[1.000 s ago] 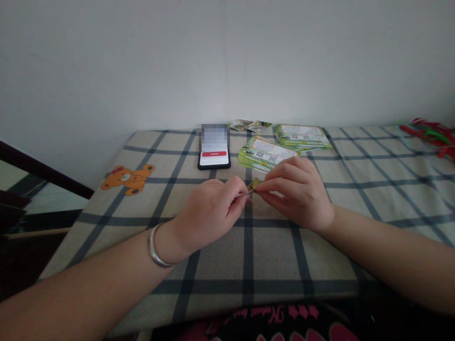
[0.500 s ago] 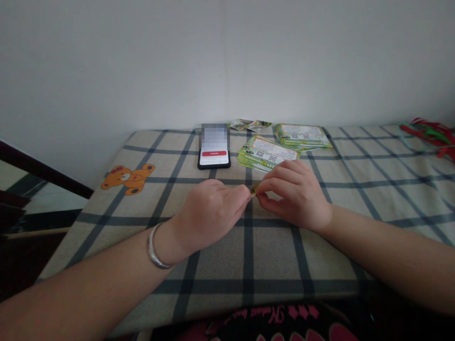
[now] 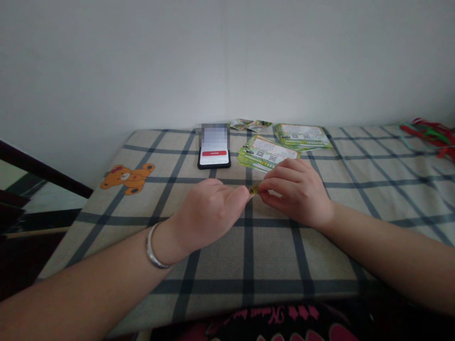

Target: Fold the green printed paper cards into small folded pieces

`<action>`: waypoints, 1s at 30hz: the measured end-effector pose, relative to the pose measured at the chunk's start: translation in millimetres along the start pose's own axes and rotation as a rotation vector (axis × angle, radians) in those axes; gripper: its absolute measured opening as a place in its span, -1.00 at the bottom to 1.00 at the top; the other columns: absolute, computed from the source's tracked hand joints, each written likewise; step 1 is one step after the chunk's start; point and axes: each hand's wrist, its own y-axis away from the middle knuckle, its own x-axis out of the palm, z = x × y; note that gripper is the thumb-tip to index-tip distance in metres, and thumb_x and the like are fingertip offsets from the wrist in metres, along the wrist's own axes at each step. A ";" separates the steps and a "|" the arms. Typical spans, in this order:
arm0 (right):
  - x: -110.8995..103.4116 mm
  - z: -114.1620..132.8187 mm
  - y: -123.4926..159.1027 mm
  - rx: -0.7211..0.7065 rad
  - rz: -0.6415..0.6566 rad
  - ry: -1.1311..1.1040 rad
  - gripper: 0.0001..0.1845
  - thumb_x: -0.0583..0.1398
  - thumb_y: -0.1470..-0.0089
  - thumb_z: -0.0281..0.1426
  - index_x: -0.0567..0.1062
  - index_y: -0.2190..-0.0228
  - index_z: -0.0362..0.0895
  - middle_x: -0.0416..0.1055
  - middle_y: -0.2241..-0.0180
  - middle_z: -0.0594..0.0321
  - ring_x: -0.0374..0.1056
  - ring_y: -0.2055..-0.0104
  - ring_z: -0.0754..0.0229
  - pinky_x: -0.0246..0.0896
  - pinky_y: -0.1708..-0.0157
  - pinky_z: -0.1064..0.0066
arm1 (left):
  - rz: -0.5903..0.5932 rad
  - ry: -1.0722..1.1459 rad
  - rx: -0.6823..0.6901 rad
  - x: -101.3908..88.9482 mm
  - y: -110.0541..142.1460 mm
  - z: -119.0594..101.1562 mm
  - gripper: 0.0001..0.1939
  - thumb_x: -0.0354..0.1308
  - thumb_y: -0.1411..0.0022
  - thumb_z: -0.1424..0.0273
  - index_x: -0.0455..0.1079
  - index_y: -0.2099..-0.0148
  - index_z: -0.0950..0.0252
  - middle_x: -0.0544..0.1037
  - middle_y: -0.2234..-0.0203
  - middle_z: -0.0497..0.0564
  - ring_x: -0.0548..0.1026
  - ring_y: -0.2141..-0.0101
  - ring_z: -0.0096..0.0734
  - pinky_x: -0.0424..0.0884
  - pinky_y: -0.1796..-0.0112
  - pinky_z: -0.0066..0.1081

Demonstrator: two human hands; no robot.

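A small yellow-green piece [image 3: 253, 189], perhaps folded paper or card, shows between my fingertips above the table. My left hand [image 3: 215, 208], with a silver bangle on the wrist, pinches its left end. The thumb and fingers of my right hand [image 3: 296, 192] are closed on its right end. Most of the piece is hidden by my fingers. Just behind my right hand lies a fanned stack of green printed cards [image 3: 270, 154], its near edge partly covered by the hand.
A phone [image 3: 213, 158] with a lit screen lies behind my left hand. Another card stack [image 3: 302, 135] and some folded card pieces [image 3: 250, 125] rest near the wall. A bear cutout [image 3: 128, 179] is at left, and red and green items [image 3: 432, 135] at far right, on the checked tablecloth [image 3: 227, 265].
My fingertips have drawn slightly apart, so a little more of the yellow-green piece shows between them. The cards and phone stay where they were.
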 end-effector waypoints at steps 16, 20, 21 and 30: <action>4.5 2.5 0.8 -0.010 0.009 -0.076 -0.90 0.18 -0.12 -0.44 0.53 0.35 -0.11 0.47 0.41 0.26 0.27 0.37 0.20 0.12 0.37 0.35 | -0.008 0.016 0.013 -0.6 -0.6 -0.7 -0.78 -0.01 -0.31 0.50 0.27 0.42 0.28 0.46 0.61 -0.08 0.45 0.55 -0.41 0.31 0.49 -0.39; 5.0 1.8 1.4 -0.005 0.035 -0.031 -0.91 0.18 -0.12 -0.43 0.52 0.35 -0.10 0.46 0.41 0.26 0.27 0.36 0.19 0.10 0.36 0.34 | 0.011 0.012 -0.013 -0.2 0.3 -0.5 -0.75 -0.03 -0.35 0.44 0.29 0.41 0.28 0.46 0.61 -0.08 0.46 0.52 -0.42 0.33 0.46 -0.41; 5.3 1.5 1.6 -0.001 0.038 -0.015 -0.91 0.18 -0.11 -0.42 0.52 0.35 -0.10 0.46 0.41 0.26 0.26 0.36 0.18 0.09 0.36 0.34 | 0.017 0.014 -0.013 0.1 0.6 -0.4 -0.75 -0.03 -0.35 0.43 0.29 0.41 0.29 0.46 0.61 -0.08 0.46 0.52 -0.42 0.34 0.45 -0.41; 5.0 0.4 3.0 0.028 -0.035 0.105 -0.89 0.22 -0.09 -0.37 0.48 0.46 -0.07 0.42 0.49 0.29 0.23 0.39 0.18 0.02 0.40 0.32 | 0.023 0.013 -0.011 0.5 0.1 1.1 -0.74 -0.03 -0.36 0.41 0.29 0.41 0.29 0.44 0.63 -0.07 0.46 0.55 -0.38 0.32 0.48 -0.38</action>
